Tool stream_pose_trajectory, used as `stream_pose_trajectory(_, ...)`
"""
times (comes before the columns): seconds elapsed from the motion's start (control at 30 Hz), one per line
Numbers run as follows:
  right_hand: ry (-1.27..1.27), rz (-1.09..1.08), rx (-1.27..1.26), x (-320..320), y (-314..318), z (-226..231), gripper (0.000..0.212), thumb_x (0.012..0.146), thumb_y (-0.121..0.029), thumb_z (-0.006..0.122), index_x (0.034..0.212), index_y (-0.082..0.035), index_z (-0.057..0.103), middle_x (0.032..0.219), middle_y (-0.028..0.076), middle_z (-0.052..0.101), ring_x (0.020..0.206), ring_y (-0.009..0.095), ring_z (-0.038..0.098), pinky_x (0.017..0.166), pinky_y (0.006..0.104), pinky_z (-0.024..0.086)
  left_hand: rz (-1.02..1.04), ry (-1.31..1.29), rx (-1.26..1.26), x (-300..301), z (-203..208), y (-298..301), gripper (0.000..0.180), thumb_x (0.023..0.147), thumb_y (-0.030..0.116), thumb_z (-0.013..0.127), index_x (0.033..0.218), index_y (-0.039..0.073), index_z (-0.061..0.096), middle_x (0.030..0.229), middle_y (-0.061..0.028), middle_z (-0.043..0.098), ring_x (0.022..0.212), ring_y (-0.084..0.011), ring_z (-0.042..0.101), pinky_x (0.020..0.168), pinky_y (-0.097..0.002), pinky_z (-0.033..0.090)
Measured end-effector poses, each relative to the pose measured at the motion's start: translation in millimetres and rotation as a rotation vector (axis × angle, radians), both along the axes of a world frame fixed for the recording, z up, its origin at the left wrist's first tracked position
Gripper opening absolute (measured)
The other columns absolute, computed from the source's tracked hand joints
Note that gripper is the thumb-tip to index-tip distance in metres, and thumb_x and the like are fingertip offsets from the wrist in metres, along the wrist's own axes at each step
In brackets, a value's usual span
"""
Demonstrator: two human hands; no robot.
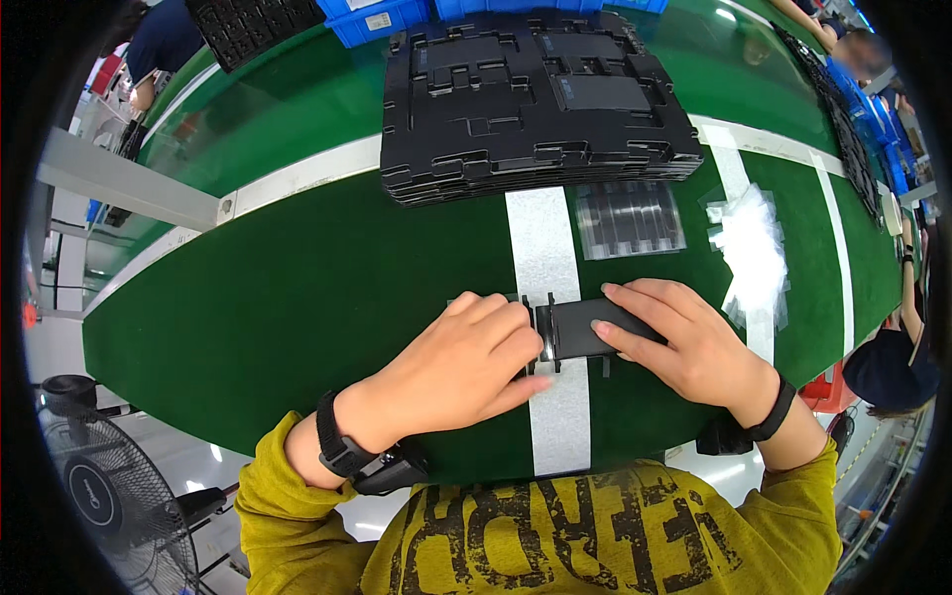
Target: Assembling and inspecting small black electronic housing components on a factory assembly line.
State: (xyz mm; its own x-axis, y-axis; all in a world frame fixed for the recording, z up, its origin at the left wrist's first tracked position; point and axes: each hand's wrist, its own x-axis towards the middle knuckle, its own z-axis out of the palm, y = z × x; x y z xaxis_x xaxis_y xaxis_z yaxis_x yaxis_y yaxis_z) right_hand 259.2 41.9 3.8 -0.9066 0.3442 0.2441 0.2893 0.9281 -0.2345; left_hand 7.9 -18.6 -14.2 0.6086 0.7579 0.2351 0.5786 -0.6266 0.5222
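Observation:
A flat black rectangular block (578, 332) lies over the white tape stripe (560, 436) on the green work surface (297, 288). My right hand (699, 342) grips its right part, with the thumb along the near side and the fingers over the far side. At the block's left end, a narrow dark slotted piece (552, 335) stands out on both sides. My left hand (446, 367) is closed beside that end, fingers curled and thumb stretched toward the stripe. Whatever it pinches is mostly hidden beneath the fingers.
Beyond my hands stands a stack of black moulded trays (466, 157), its top holding several flat dark parts. Clear plastic strips (632, 220) and a glaring pile of clear film pieces (754, 258) lie nearer. Blue bins (377, 22) stand behind, a fan (94, 496) at left. Other people work around.

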Motion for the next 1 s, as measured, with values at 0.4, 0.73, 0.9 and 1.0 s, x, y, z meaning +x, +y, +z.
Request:
stream_pose_trajectory(0.4,0.046,0.012,0.001,2.7,0.5,-2.6,0.040,0.068,-0.008,0.062,0.108,-0.008,0.059,0.112,0.014,0.053,0.100,0.029,0.052,0.085,0.0372,0.045,-0.024,0.086,0.108,8.3,4.1,-3.0,0.018,0.075,0.013,0.063,0.078,0.007,0.047,0.076,-0.0068,0.044,0.071,-0.0230,0.046,0.063,-0.0328,0.038)
stream_pose_trajectory(0.73,0.122,0.047,-0.355,12.9,5.0,14.0,0.028,0.080,-0.009,0.059,0.107,-0.002,0.059,0.114,0.017,0.053,0.099,0.031,0.053,0.086,0.0378,0.043,0.261,-0.500,-0.364,-8.7,-1.0,-2.1,0.009,0.085,0.011,0.053,0.084,0.002,0.048,0.081,-0.0076,0.051,0.074,-0.0193,0.051,0.068,-0.0287,0.042)
stream_pose_trajectory(0.9,0.735,0.125,-1.695,-4.6,-1.4,22.9,0.047,0.093,-0.031,0.042,0.118,0.008,0.047,0.119,0.025,0.050,0.108,0.031,0.052,0.091,0.0412,0.043,0.078,-0.034,-0.016,2.8,30.8,-6.4,0.018,0.082,0.019,0.060,0.090,0.003,0.056,0.084,-0.0109,0.058,0.081,-0.0263,0.056,0.075,-0.0347,0.043)
stream_pose_trajectory(1.0,0.895,0.262,-1.864,-38.6,-11.1,21.5,0.052,0.093,-0.034,0.041,0.125,0.007,0.038,0.125,0.026,0.044,0.112,0.032,0.049,0.093,0.0428,0.043,0.302,-0.718,-0.063,7.9,49.6,-3.0,0.025,0.084,0.018,0.059,0.100,-0.001,0.059,0.097,-0.0106,0.062,0.086,-0.0187,0.060,0.075,-0.0339,0.045)
